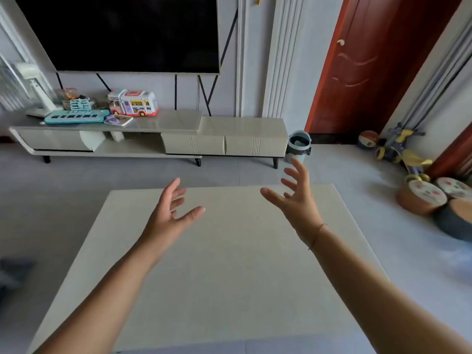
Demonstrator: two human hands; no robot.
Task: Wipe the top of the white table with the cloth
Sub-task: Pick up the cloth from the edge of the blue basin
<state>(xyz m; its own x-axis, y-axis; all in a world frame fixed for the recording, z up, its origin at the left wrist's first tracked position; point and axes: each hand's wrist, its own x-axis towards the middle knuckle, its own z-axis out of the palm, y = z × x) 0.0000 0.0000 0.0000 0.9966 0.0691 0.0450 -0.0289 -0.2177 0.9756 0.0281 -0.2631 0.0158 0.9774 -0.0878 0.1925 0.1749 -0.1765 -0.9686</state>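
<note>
Two bare hands hover over the one white table (229, 277), which fills the lower centre of the frame. The left hand (167, 217) and the right hand (297, 204) are apart, fingers spread, holding nothing. One blurred grey shape (14, 270) lies at the lower left edge, too unclear to name. Three round stools (421, 196) sit at the right edge. Farther up stand one bin (298, 144), one low cabinet (242, 129) bearing one toy bus (132, 103), and one television (122, 31).
</note>
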